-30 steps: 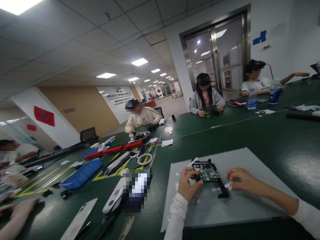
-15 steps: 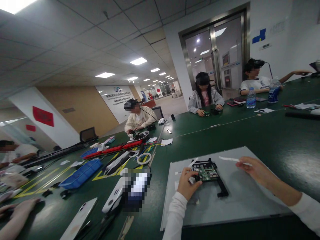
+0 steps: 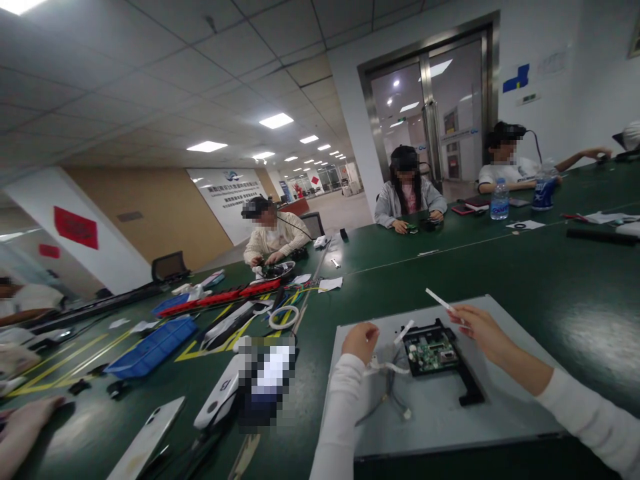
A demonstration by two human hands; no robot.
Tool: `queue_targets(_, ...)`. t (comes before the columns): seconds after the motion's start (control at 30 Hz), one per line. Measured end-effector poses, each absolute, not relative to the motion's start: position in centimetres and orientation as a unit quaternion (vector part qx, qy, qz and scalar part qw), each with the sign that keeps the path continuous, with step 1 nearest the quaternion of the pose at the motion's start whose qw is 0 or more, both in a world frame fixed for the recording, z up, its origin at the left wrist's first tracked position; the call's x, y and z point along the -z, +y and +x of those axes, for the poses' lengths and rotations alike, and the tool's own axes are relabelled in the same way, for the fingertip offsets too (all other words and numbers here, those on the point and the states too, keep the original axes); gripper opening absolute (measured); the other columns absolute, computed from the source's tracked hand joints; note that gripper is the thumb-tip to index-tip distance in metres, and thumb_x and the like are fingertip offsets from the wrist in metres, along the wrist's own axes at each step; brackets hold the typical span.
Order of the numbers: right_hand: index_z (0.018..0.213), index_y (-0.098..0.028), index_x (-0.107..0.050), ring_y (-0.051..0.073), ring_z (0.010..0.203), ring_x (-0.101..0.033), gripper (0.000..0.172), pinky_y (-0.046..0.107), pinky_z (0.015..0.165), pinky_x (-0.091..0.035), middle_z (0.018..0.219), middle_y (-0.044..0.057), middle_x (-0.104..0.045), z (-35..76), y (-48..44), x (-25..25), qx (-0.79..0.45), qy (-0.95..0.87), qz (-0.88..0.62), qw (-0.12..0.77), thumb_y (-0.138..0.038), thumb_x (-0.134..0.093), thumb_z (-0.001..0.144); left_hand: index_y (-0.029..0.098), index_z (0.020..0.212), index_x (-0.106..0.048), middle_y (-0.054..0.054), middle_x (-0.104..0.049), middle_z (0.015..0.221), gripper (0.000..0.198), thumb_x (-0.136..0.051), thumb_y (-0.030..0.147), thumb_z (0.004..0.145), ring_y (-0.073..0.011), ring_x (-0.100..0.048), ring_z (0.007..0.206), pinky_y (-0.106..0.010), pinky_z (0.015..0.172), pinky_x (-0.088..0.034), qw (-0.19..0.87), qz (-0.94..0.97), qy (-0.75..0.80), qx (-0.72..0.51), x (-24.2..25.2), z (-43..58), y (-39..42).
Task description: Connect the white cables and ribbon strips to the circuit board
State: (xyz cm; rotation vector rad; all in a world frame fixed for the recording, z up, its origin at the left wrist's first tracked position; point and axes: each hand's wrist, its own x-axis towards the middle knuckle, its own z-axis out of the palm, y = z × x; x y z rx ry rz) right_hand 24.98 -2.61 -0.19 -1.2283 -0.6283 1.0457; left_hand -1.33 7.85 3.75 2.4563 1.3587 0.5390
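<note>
Peeling clear now: the thin white strip that a second ago lay pinched low at the right end of the black plastic frame is up in the air, pointing away toward the far edge of the worktop. The right hand has carried it there in two beats, first out to the right, now up beyond the frame's far corner, so the strip looks fully free of the assembly. And the other side has changed too! The left hand, which was clamped on the frame's left edge, has let go and pulled back to the left, so nothing steadies the frame. It lies unheld on the flat grey panel at the near edge of the worktop, with the small green circuit board seated in it. A bundle of thin white and grey wires now shows on the panel between the left hand and the frame, and a second short white tab sticks up at the frame's left corner. On to the hands: the right is closed, thumb and fingertips nipping the strip's near end. The left is curled into a loose fist just above the wires. Whether it grips their ends cannot be made out.
</note>
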Motion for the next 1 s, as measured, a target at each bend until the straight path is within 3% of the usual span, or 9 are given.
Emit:
queue_targets(0.2,0.088,-0.018,-0.064,0.013,0.073,-0.049,0.031,0.022,0.055,-0.034,0.080,0.002,-0.059,23.5,-1.5,2.3,-0.403,-0.352,-0.541,0.649,-0.038,-0.059,0.065,0.015,0.080,-0.064,-0.003,-0.066,0.080,0.016,-0.050,0.018,0.073,-0.0124,-0.058,0.074,-0.022,0.069,-0.044,0.216,0.828,0.470,-0.218,-1.7,-0.9,8.6)
queue_targets(0.3,0.089,-0.018,-0.064,0.011,0.065,-0.047,0.033,0.021,0.052,-0.033,0.073,0.001,-0.057,24.1,-1.8,3.0,-0.424,-0.331,-0.533,0.652,-0.037,-0.063,0.063,0.016,0.081,-0.065,-0.002,-0.066,0.081,0.016,-0.052,0.021,0.072,-0.0132,-0.058,0.075,-0.022,0.068,-0.045,0.249,0.846,0.432,-0.190,-1.2,-0.9,7.7)
queue_targets(0.5,0.090,-0.018,-0.065,0.011,0.065,-0.048,0.036,0.021,0.054,-0.036,0.081,0.002,-0.061,25.1,-2.1,3.2,-0.487,-0.274,-0.521,0.645,-0.033,-0.068,0.057,0.017,0.088,-0.063,-0.003,-0.064,0.087,0.020,-0.050,0.016,0.072,-0.0135,-0.057,0.080,-0.021,0.065,-0.046,0.242,0.848,0.422,-0.211,-1.6,-1.1,6.8)
queue_targets(0.7,0.100,-0.021,-0.061,0.011,0.061,-0.048,0.046,0.022,0.053,-0.036,0.080,0.000,-0.061,24.8,-2.4,2.4,-0.495,-0.298,-0.518,0.631,-0.033,-0.068,0.057,0.018,0.091,-0.061,-0.002,-0.063,0.098,0.027,-0.050,0.007,0.069,-0.0163,-0.052,0.096,-0.029,0.088,-0.039,0.198,0.874,0.383,-0.224,-1.0,0.1,6.0)
queue_targets(0.87,0.081,-0.019,-0.061,0.011,0.064,-0.050,0.028,0.021,0.053,-0.036,0.075,0.000,-0.059,24.3,-2.8,1.6,-0.473,-0.324,-0.521,0.633,-0.033,-0.067,0.058,0.019,0.088,-0.062,-0.002,-0.063,0.098,0.024,-0.048,0.008,0.071,-0.0171,-0.053,0.095,-0.032,0.089,-0.038,0.195,0.888,0.356,-0.215,-0.5,0.4,6.1)
queue_targets(1.0,0.077,-0.018,-0.058,0.011,0.065,-0.049,0.024,0.021,0.054,-0.035,0.074,0.000,-0.057,24.3,-2.8,1.5,-0.465,-0.340,-0.523,0.629,-0.033,-0.065,0.060,0.020,0.086,-0.064,-0.002,-0.062,0.099,0.025,-0.047,0.009,0.072,-0.0172,-0.051,0.096,-0.033,0.088,-0.038,0.189,0.893,0.354,-0.205,-0.3,0.5,6.2)
